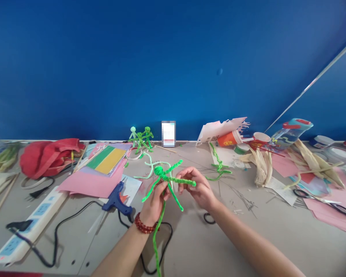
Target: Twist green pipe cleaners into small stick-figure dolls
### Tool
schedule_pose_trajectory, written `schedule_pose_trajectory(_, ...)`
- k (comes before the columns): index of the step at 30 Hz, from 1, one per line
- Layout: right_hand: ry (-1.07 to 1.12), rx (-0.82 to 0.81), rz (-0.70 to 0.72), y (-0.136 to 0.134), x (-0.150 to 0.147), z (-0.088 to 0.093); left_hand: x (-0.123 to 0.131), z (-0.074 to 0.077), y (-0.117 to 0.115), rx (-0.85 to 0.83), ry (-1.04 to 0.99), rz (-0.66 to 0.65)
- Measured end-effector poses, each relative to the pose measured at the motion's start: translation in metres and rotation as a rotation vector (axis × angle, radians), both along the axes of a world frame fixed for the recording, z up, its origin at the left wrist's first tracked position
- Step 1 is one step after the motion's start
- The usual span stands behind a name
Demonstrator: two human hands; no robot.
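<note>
A bright green pipe-cleaner figure [159, 171] with a round head and several twisted limbs is held up over the table. My left hand [155, 204], a red bead bracelet on its wrist, pinches the figure's middle from below. One long green strand [155, 242] hangs down from that grip toward the bottom edge. My right hand [197, 188] is at the right side, its fingers curled by the limb that points right; whether they grip it is partly hidden. Behind them lie a pale green pipe cleaner [148, 165] and a twisted green one [219, 167].
Small green figures [142, 138] stand by the blue wall near a phone [168, 134]. On the left are a blue glue gun [117, 200], a power strip [31, 227], coloured sheets [106, 159] and a red cloth bag [47, 157]. Scissors [325, 200], dry husks and cups lie right.
</note>
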State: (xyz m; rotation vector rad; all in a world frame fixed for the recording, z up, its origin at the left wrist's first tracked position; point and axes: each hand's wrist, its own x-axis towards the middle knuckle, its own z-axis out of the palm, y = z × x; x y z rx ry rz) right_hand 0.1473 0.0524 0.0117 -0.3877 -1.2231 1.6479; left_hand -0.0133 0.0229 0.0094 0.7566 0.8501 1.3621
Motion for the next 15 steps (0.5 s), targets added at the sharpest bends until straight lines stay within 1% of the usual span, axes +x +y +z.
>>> schedule_pose_trajectory(1,0.020,-0.049,0.003,0.000,-0.003,-0.005,0.000,0.000,0.000,-0.002,-0.002,-0.002)
schedule_pose_trajectory(3,-0.031,-0.098,-0.026,-0.001,-0.009,-0.012,0.000,-0.001,0.000,0.006,0.027,-0.007)
schedule_pose_trajectory(5,-0.092,-0.121,-0.043,-0.004,-0.014,-0.014,0.001,-0.003,-0.001,0.028,0.059,-0.010)
schedule_pose_trajectory(9,-0.131,-0.118,-0.065,-0.009,-0.019,-0.008,0.002,-0.009,-0.002,0.077,0.122,0.016)
schedule_pose_trajectory(12,-0.138,-0.110,-0.096,-0.009,-0.018,-0.004,0.003,-0.012,-0.003,0.055,0.177,0.033)
schedule_pose_trajectory(15,-0.162,-0.085,-0.142,-0.008,-0.017,-0.003,0.003,-0.015,-0.002,0.058,0.213,0.039)
